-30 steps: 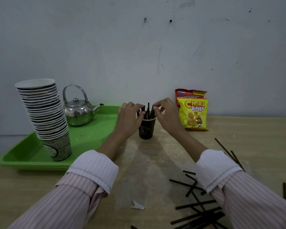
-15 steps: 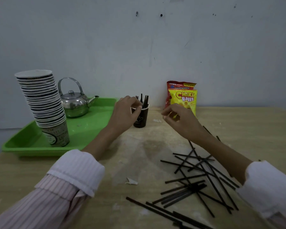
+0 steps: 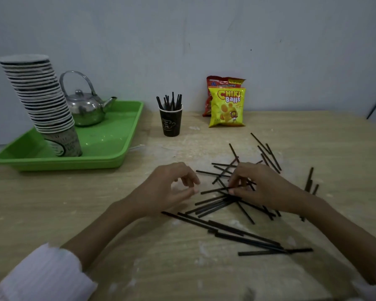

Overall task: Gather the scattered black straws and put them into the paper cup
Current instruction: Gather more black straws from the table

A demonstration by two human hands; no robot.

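The right hand [image 3: 263, 189] pinches one black straw [image 3: 215, 190] from the scattered straws [image 3: 237, 231] on the table [image 3: 52, 203]; the left hand [image 3: 165, 190] hovers, fingers [image 3: 190, 180] curled, empty.

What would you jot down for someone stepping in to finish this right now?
Left hand: empty, fingers curled, hovering beside the pile.
Right hand: fingertips pinching one black straw at the pile; grip looks just begun.
Paper cup: upright near the wall, between the green tray and the snack bags, with several straws standing in it.
Done: those few in the cup.
Left: most straws lie scattered on the table.
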